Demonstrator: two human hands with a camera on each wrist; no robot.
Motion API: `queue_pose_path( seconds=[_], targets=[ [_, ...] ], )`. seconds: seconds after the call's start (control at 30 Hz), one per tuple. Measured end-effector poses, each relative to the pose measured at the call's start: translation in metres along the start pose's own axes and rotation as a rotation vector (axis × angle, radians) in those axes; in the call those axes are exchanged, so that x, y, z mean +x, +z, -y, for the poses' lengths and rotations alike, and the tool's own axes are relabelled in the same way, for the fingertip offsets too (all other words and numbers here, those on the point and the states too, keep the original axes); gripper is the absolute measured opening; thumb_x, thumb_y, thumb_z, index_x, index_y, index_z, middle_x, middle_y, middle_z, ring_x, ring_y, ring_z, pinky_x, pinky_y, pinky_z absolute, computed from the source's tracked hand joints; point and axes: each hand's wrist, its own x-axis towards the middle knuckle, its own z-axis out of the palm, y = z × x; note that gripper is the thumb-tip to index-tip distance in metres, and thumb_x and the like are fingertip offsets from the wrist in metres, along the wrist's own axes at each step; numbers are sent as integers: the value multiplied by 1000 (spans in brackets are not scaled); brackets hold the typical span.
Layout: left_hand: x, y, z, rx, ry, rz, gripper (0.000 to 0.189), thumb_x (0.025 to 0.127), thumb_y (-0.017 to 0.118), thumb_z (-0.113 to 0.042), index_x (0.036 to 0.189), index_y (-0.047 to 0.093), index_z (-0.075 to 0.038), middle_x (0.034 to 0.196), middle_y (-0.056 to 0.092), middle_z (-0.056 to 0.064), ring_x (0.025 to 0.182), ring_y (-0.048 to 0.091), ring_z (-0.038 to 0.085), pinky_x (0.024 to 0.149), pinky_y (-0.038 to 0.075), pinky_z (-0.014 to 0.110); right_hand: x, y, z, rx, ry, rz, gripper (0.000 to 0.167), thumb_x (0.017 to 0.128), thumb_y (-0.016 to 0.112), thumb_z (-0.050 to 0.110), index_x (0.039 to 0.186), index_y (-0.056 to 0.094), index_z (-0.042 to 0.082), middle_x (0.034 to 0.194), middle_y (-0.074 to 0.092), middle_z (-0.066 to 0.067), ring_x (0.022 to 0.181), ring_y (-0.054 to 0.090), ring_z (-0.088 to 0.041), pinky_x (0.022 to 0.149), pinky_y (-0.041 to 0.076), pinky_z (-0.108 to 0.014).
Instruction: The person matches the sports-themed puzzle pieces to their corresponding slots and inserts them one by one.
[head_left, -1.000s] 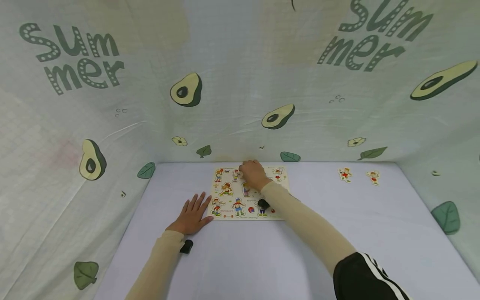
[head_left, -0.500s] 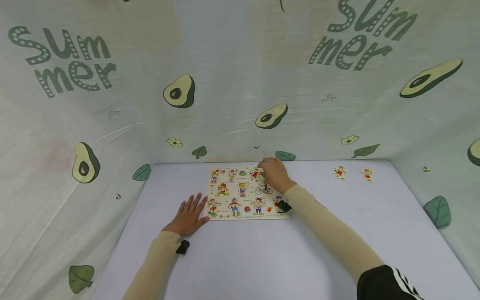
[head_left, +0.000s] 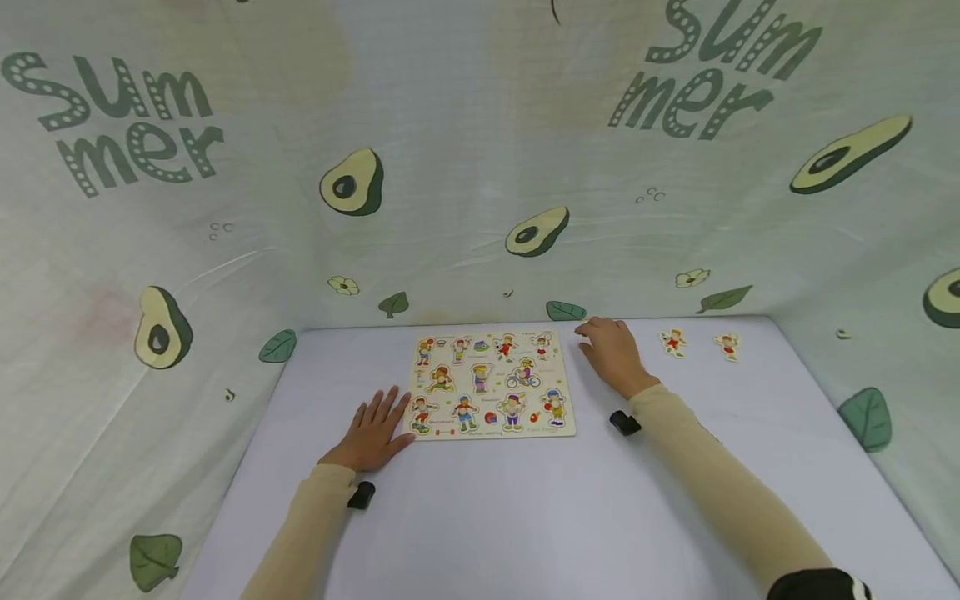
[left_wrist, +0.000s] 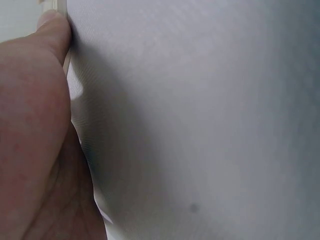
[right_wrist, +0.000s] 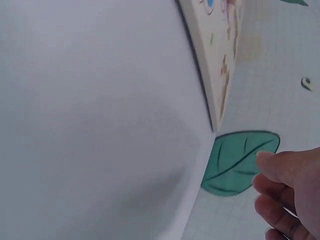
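A cream puzzle board (head_left: pixel 553 377) lies near the back of the table, with several colourful sport-figure pieces in it. My left hand (head_left: pixel 371 437) rests spread out by the board's left edge, fingertips and thumb right at the edge; in the left wrist view the thumb (left_wrist: pixel 52 32) meets the pale board rim. To the right of the board is my right hand (head_left: pixel 613 354), apart from it. Its fingers are loosely bent, and the right wrist view shows nothing held in the hand (right_wrist: pixel 295 192). Two loose figure pieces, one (head_left: pixel 672 342) and another (head_left: pixel 727 347), lie farther right.
A white table (head_left: pixel 480 517) bears everything. Behind it and along its sides hangs a pale cloth (head_left: pixel 442 250) printed with avocados, leaves and lettering. Small black devices sit at the left wrist (head_left: pixel 362 496) and right wrist (head_left: pixel 625 422).
My right hand has moved right, from over the board's upper middle to beyond its right edge, uncovering all the figures. The left hand stays in place; the head view has shifted slightly.
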Motion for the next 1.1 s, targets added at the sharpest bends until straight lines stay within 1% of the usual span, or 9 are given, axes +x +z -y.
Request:
queue_pose_path(
  seconds=[0.1,0.2,0.33,0.57,0.87,1.0,1.1],
  targets=[
    [1,2,1,13,3,-5,83,108,53,-51,170,20,-8,176,9,22,161,5,49,128,7,68,-9,-1,-18,-9,37,-2,26,93,80,2,118,76,-2,113,75,-19,111,68,-40,102,49,-55],
    [1,1,1,9,9,-10,82,108,54,-49,169,20,-7,176,10,23,161,5,49,128,7,68,-18,-5,-32,-19,66,6,25,93,79,2,118,75,-3,113,74,-21,109,67,-42,100,48,-57],
    [-1,1,0,-6,15,-13,81,108,56,-46,169,22,-5,176,10,24,161,5,50,127,6,69,-28,-11,-48,-20,89,18,26,93,78,1,119,74,-5,115,73,-24,108,67,-45,98,48,-60],
    [-4,-1,-2,-5,19,-19,80,108,57,-43,168,23,-4,175,11,25,160,6,51,127,7,70,-43,-21,-73,-30,126,9,27,94,76,-1,120,72,-8,119,70,-28,111,64,-49,101,46,-65],
    [-3,1,0,16,18,-31,80,107,57,-46,168,24,-5,175,13,24,160,9,50,127,9,69,-51,-23,-106,-55,185,15,30,94,72,-1,122,69,-11,122,66,-32,111,61,-53,97,45,-68],
    [-2,2,1,10,14,-28,81,107,56,-47,168,23,-6,175,12,23,161,8,50,127,8,69,-53,-24,-115,-62,193,8,29,93,73,-2,121,69,-11,118,67,-32,107,62,-54,91,46,-67],
    [-1,2,1,4,14,-26,81,107,56,-47,168,23,-6,176,12,23,161,7,49,127,7,69,-54,-27,-118,-65,192,0,29,93,72,-3,120,69,-12,116,67,-33,105,62,-55,88,46,-68]
  ],
)
